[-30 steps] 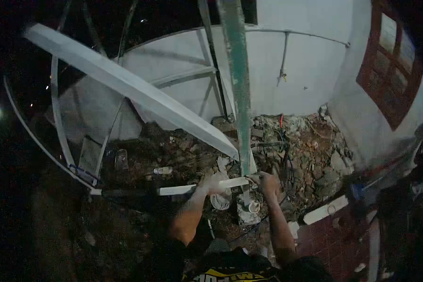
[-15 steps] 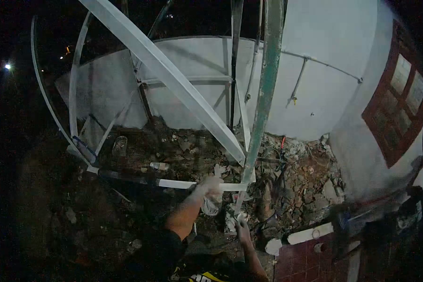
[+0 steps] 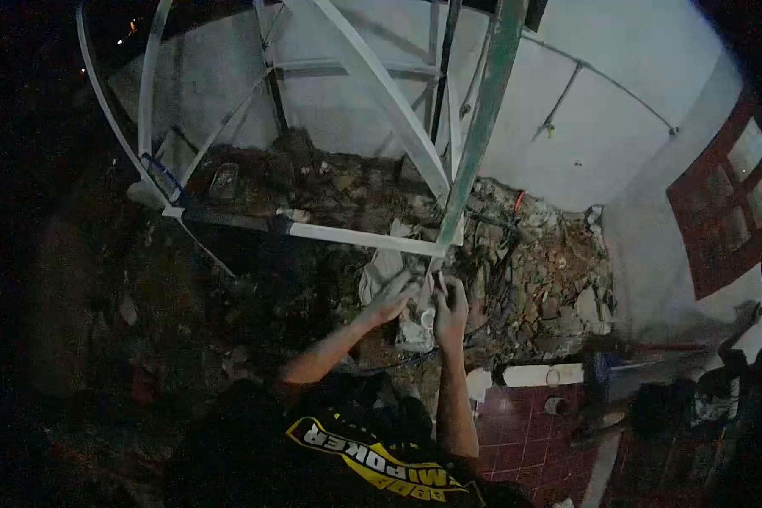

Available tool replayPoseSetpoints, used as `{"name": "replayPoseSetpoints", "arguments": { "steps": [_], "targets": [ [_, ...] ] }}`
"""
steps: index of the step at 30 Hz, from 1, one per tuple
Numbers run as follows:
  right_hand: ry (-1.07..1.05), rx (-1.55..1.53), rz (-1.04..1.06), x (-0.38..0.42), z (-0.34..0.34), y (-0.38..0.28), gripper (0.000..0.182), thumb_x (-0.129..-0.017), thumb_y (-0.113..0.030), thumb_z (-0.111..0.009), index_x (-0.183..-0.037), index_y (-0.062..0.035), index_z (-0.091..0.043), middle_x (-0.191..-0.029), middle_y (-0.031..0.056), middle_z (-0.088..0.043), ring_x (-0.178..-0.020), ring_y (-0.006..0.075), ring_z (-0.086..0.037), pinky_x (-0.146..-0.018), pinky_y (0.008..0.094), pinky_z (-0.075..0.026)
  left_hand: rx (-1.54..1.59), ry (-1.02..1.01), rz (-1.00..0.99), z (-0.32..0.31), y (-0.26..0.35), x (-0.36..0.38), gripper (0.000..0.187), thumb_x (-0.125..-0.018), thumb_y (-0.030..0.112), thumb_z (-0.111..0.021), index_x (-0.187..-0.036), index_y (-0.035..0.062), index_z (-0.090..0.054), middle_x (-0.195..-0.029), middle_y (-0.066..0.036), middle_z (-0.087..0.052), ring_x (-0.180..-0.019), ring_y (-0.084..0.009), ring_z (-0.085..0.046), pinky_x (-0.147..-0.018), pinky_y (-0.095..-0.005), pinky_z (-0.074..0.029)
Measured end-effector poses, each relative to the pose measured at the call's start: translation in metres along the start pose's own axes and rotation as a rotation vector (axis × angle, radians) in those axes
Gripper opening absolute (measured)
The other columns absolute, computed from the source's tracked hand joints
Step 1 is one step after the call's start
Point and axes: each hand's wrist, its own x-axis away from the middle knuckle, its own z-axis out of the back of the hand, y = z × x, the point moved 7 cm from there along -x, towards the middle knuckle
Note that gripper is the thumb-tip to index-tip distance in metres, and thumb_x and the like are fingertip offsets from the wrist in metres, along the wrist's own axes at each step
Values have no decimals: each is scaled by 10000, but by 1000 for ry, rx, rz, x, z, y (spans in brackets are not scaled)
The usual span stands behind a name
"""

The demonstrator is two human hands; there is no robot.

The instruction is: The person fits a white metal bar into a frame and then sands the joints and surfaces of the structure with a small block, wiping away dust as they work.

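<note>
Both hands are close together just below the corner where the white horizontal bar [image 3: 356,237] meets the green post [image 3: 483,127]. My left hand [image 3: 395,296] has its fingers toward a thin pale strip [image 3: 429,290] hanging beneath that corner; whether it grips anything is too blurred to tell. My right hand [image 3: 450,306] is closed at the strip's right side, with its fingers bent, on something small I cannot make out. A pale cloth-like piece [image 3: 381,269] lies behind my left hand. Under the hands is a whitish block [image 3: 415,333].
Rubble [image 3: 550,279] covers the ground to the right. White diagonal beams [image 3: 389,97] rise ahead, before a pale wall [image 3: 610,127]. A red-brown window frame [image 3: 720,203] is at right. Red tiles [image 3: 525,423] lie at lower right, beside a white slab [image 3: 542,374].
The view has tilted downward. My left hand has left the white horizontal bar and come down beside my right hand, which is now higher, close under the corner.
</note>
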Motion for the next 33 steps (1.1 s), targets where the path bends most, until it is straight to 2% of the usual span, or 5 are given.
{"name": "replayPoseSetpoints", "arguments": {
  "steps": [4,12,18,24,33],
  "targets": [
    [16,54,-46,69,7,46,265,-985,-120,-549,-1215,-1,-489,-985,135,-570,-867,249,-550,-804,357,-440,-3123,840,-1052,85,-48,30,574,-1006,464,-466,-1460,117,-409,-1375,-123,-484,-1148,-237,-563,-885,-394,-529],
    [46,268,288,103,12,1,175,-878,-40,-647,-1049,-13,-623,-853,131,-592,-832,277,-613,-712,345,-486,-3044,1051,-1010,108,-80,38,533,-988,410,-538,-1296,-25,-529,-1176,-128,-589,-1003,-202,-621,-820,-346,-549],
    [206,563,530,105,15,-30,257,-789,-15,-662,-1036,-56,-722,-853,156,-629,-794,342,-603,-628,400,-497,-3420,944,-1650,120,-142,7,364,-946,241,-587,-1142,-65,-598,-933,-125,-626,-805,-163,-602,-744,-314,-500],
    [15,439,404,95,5,-30,461,-846,-51,-617,-1307,-64,-608,-1213,193,-578,-1071,349,-545,-868,488,-464,-3439,1074,-1351,122,-147,-6,336,-909,165,-605,-1178,-37,-607,-900,-137,-609,-717,-162,-559,-686,-338,-476],
    [56,379,374,66,-45,-36,487,-875,-66,-616,-1358,-64,-560,-1192,198,-598,-1054,351,-589,-822,447,-509,-3743,1300,-1189,88,-199,-16,497,-914,239,-625,-1327,-16,-520,-1037,-176,-658,-854,-208,-641,-833,-405,-498]
  ]
}}
